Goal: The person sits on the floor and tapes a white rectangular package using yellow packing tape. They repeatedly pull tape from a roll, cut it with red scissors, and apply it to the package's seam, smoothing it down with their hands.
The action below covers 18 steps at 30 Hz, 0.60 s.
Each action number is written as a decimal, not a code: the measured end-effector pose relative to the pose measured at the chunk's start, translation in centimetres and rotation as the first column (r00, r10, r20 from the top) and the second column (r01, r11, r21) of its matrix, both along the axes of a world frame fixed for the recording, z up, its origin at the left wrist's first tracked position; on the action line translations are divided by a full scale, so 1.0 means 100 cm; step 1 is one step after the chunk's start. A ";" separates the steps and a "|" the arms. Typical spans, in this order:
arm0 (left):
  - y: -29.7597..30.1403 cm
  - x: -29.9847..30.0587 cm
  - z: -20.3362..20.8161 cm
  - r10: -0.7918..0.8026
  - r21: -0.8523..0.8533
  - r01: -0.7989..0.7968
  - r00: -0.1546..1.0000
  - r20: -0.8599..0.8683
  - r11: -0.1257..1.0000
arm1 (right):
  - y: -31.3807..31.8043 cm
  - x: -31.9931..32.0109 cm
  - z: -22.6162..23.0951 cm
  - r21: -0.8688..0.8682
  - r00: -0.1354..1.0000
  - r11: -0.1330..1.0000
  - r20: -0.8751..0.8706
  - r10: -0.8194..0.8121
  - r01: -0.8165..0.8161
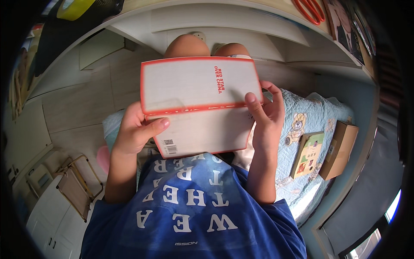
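Note:
A white book [198,84] with red edges lies spread above my lap, its outer cover facing up. A worn red fold runs across between the two cover halves. Red print marks the far half, and a barcode shows on the near half at the left. My left hand [137,131] grips the left edge by the fold, thumb on top and fingers underneath. At the right edge my right hand [267,108] holds on too, its thumb on the cover and its forefinger bent around the side. The pages underneath are hidden.
Ahead runs a desk edge [142,13] bearing red-handled scissors [311,11] and a yellow tape roll [74,8]. To the right, a bear-patterned blue quilt [293,151] carries a yellow-green book [307,155] and a cardboard box [340,150]. A folding chair [76,190] stands at the lower left.

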<state>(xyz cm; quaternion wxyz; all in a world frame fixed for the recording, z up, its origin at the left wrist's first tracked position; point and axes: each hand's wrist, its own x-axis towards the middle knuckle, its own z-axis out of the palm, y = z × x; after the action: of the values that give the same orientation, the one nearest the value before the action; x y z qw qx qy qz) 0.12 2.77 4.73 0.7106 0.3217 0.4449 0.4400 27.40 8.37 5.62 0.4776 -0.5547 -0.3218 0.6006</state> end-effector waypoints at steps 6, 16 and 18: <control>0.001 0.005 0.004 0.000 0.036 0.002 0.999 -0.039 0.999 | -0.002 -0.019 0.002 0.176 0.895 0.982 0.446 -0.021 -0.065; 0.005 0.027 0.010 0.108 0.093 -0.090 0.971 -0.214 0.992 | -0.011 -0.036 0.001 0.584 0.655 0.724 0.715 -0.245 -0.366; 0.004 0.024 0.006 0.092 0.124 -0.067 0.972 -0.215 0.990 | -0.013 -0.048 0.003 0.615 0.721 0.678 0.670 -0.179 -0.403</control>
<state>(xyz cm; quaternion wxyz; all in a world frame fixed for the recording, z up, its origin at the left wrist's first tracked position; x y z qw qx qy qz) 2.49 3.21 5.36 0.6188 0.3912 0.5070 0.4549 22.62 7.09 5.93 0.4618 -0.4758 -0.7201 0.2045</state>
